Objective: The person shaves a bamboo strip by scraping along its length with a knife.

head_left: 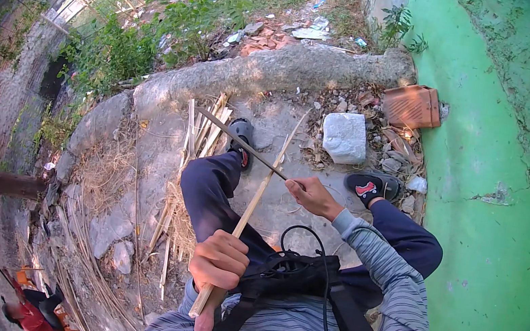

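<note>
My left hand (219, 261) is closed around a long pale bamboo strip (250, 211). The strip slants up and away, narrowing to a point at its far end, and its near end pokes out below my fist. In my right hand (312, 196) is a long, thin, dark knife (241, 142), its blade pointing to the far left. The blade crosses the strip a little left of my right fist and appears to touch it. My fingers hide the knife's handle.
Split bamboo pieces (205, 130) lie beside my left shoe (240, 140). A white block (344, 138) stands ahead of my right shoe (373, 186), near a hollow orange brick (412, 107). A green wall (485, 253) rises on the right. Another person (30, 312) sits at lower left.
</note>
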`<state>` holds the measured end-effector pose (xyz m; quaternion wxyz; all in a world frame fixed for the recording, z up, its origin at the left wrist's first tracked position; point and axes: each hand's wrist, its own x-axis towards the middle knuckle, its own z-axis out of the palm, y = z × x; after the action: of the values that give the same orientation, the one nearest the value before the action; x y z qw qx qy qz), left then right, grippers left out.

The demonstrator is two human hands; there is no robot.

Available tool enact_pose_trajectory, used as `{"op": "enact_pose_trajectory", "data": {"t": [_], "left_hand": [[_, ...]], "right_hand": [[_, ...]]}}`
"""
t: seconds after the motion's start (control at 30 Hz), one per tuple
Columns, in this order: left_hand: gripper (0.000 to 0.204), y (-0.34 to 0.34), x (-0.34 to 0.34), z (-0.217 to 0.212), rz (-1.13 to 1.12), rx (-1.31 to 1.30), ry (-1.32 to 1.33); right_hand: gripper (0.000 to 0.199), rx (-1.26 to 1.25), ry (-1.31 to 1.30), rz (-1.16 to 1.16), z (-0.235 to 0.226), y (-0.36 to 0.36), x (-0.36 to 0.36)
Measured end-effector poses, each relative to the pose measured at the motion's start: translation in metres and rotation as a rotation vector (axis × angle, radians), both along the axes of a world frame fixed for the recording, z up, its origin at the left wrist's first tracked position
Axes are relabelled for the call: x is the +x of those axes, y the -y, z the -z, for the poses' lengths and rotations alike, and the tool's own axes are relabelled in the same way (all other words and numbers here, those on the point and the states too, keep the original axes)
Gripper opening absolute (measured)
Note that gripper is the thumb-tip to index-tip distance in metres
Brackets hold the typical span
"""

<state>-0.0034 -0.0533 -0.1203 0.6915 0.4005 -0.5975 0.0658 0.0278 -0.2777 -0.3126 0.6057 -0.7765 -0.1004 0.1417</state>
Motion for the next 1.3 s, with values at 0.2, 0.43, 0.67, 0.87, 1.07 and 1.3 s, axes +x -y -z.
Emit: {"op": "enact_pose_trajectory", "data": {"t": [0.2, 0.43, 0.67, 0.87, 1.07, 1.3], "left_hand": [[0.083, -0.007, -0.004, 0.01, -0.046, -0.002, 0.0], [0.054, -0.014, -0.002, 0.007, -0.077, 0.111, -0.043], [0.053, -0.015, -0.008, -0.002, -0.136, 0.16, -0.099], [0.052, -0.011, -0.009, -0.01, -0.121, 0.232, -0.101], [0.051, -0.015, -0.002, -0.005, -0.117, 0.175, -0.1], [0.05, -0.013, 0.005, -0.004, -0.081, 0.131, -0.107]], "right_hand": [[0.066, 0.046, 0.092, -0.103, -0.036, -0.009, -0.014], [0.063, -0.032, 0.026, 0.084, 0.039, 0.01, 0.008], [0.067, -0.024, 0.112, -0.03, 0.004, -0.003, -0.004], [0.072, -0.141, 0.138, 0.251, 0.081, 0.025, 0.036], [0.068, -0.039, 0.092, 0.032, 0.038, -0.001, 0.008], [0.072, -0.074, -0.035, 0.247, 0.11, 0.024, 0.043]]}}
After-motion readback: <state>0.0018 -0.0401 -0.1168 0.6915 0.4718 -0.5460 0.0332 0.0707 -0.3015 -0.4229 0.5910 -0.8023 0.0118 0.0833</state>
